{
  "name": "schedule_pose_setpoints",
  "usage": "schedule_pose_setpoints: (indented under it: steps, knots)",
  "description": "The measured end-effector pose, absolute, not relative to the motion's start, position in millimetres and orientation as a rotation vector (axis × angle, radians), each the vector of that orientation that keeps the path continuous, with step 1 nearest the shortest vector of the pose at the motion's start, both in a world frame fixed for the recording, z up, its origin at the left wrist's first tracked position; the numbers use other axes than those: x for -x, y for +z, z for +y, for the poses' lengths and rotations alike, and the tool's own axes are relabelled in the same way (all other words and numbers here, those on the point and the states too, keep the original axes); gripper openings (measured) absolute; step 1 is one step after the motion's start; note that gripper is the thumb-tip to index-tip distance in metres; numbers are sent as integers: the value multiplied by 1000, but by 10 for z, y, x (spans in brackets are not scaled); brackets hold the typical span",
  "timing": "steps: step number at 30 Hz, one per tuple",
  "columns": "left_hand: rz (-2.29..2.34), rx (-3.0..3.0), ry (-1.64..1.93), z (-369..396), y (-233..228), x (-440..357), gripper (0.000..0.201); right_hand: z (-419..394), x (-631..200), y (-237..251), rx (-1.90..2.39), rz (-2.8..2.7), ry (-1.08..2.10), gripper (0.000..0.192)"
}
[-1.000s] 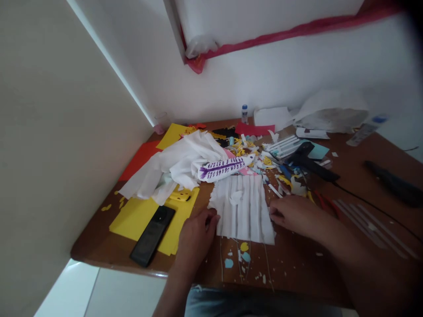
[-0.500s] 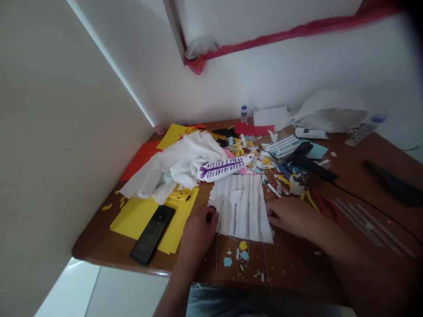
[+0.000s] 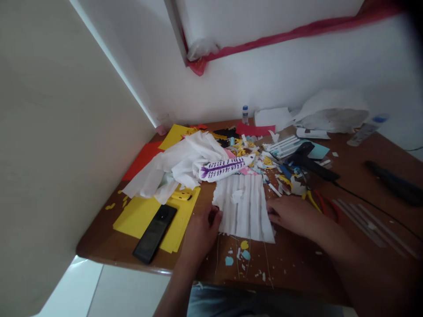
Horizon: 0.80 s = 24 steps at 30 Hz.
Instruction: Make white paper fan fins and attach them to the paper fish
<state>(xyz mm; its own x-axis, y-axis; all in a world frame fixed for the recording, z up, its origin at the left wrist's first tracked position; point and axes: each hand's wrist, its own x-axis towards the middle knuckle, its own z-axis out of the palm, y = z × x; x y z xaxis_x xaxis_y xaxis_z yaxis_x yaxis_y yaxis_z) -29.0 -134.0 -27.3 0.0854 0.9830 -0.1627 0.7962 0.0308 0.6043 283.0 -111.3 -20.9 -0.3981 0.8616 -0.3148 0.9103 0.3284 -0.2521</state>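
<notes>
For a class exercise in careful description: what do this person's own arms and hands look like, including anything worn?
The left hand and right hand are bare, without gloves. Neither the left forearm nor the right forearm shows a sleeve, watch or bracelet. The right one fades into shadow toward the picture's corner, and the picture is too dim to rule out rings.

The white sheet (image 3: 246,215) lies on the brown table (image 3: 297,273), spread out and not quite square. It looks thin and soft, with several raised folds which run from its far edge to its near edge. The left edge is uneven. A small white piece (image 3: 237,196) rests on its farther half. At the near edge, 4 thin strands (image 3: 268,264) extend out.
</notes>
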Motion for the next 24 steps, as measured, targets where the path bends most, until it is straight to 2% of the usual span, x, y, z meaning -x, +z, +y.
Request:
schedule_pose_setpoints:
  steps: [5,10,14,19,24]
  knots:
    - [1635,-1934,325,-1302,-215,316,30,-1087,-2869,-279,-1648,2450,-629,7]
    - [1399,-2050,279,-1183,-134,378,21,-1073,-2885,-311,-1666,2446,-634,7]
    - [1465,-2017,345,-1166,-177,381,12,-1084,-2871,-268,-1665,2460,-639,7]
    - [1522,-1971,426,-1263,-231,274,22,-1108,-2809,-197,-1595,2486,-660,8]
    - [1499,-1953,447,-1288,-192,125,21,-1142,-2724,-157,-1585,2506,-686,10]
